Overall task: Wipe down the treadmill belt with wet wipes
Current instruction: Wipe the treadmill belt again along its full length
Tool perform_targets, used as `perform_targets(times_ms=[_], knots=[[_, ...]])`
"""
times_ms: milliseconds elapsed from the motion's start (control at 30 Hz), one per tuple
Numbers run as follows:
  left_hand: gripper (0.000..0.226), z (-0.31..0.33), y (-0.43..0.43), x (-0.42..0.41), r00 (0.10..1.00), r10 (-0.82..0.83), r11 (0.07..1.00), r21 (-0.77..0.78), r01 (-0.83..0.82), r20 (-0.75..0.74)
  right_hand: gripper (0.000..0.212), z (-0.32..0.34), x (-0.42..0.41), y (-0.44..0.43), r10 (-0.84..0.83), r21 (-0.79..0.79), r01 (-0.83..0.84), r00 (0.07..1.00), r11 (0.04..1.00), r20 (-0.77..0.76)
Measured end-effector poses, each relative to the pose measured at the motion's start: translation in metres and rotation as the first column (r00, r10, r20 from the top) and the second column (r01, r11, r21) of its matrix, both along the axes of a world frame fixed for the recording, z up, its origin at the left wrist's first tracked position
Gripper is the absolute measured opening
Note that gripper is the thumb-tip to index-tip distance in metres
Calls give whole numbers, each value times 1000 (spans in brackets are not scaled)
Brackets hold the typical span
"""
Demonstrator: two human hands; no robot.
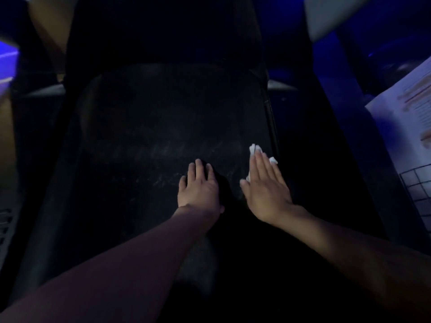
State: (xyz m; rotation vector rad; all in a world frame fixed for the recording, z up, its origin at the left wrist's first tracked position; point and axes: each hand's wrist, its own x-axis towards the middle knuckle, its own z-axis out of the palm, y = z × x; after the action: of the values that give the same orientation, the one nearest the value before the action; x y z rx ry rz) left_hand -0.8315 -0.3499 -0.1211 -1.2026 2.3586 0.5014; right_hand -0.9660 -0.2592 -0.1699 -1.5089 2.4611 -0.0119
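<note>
The black treadmill belt (151, 127) fills the middle of the dim view, with faint pale streaks across it. My right hand (265, 190) lies flat with straight fingers near the belt's right edge, pressing a white wet wipe (253, 149) onto the belt. Bits of the wipe stick out past the fingertips and beside the hand. My left hand (198, 187) rests flat on the belt just left of it, fingers straight, holding nothing.
The treadmill's right side rail (271, 122) runs beside the wipe. A white printed sheet (405, 127) and a wire grid (417, 190) lie at the right. A tan surface (7, 145) shows at the far left. The room is dark with blue light.
</note>
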Motion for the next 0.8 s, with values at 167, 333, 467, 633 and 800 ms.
perform_targets(times_ms=[167,333,467,633,800], knots=[[107,-3,-3,12,998,-24,1000,-9,23,-59,70,9,12,-5,127,-24,-126,990,992,64],[94,-2,12,20,995,-53,987,-155,40,-81,74,7,-9,-33,-72,-148,114,962,982,263],[92,-7,21,38,986,-60,996,-68,50,-153,73,2,18,-20,96,-207,-53,974,977,205],[107,-4,6,47,974,-27,998,-63,13,-223,57,-2,-16,-15,281,-171,-282,959,944,-28],[105,-5,7,53,990,57,998,-30,-61,-128,65,-2,15,-8,288,-91,-281,955,955,71]])
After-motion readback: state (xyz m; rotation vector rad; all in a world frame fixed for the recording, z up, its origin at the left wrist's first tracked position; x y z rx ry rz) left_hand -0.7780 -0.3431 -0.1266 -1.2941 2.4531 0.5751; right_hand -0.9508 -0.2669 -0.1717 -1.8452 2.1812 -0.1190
